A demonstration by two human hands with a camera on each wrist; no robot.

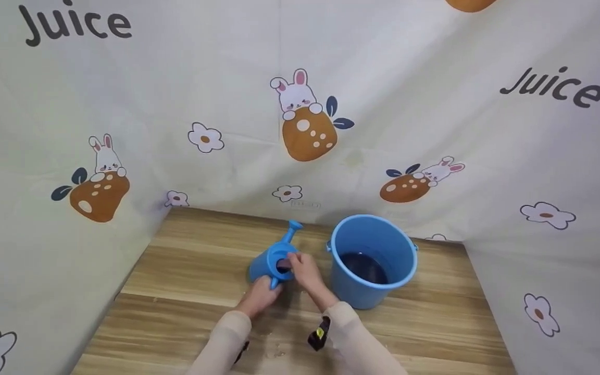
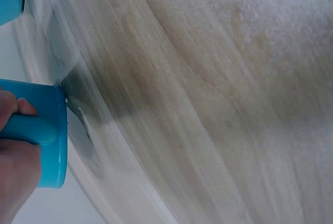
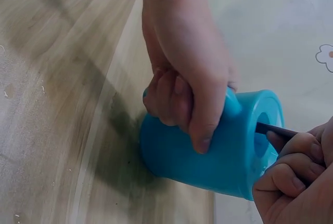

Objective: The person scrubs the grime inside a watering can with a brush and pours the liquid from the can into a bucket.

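Observation:
A blue watering can [image 1: 261, 266] stands tilted at the tabletop, one edge of its base close to the wood in the left wrist view. My left hand [image 3: 190, 73] grips its handle, the fingers curled round it and the thumb lying along the can's side. At the can's top opening, my right hand [image 1: 305, 271] pinches a dark, purplish flat piece [image 3: 276, 130] that reaches inside; I cannot tell what it is. Beyond the opening the can's spout [image 1: 290, 232] points to the back wall. Right of my right hand stands a blue bucket [image 1: 358, 294] with dark liquid in its bottom.
The wooden tabletop [image 1: 190, 250] carries small wet spots near its front. Cloth walls [image 1: 237, 94] with printed rabbits and flowers enclose it at the back and both sides. The bucket stands near the back wall, close beside my right forearm.

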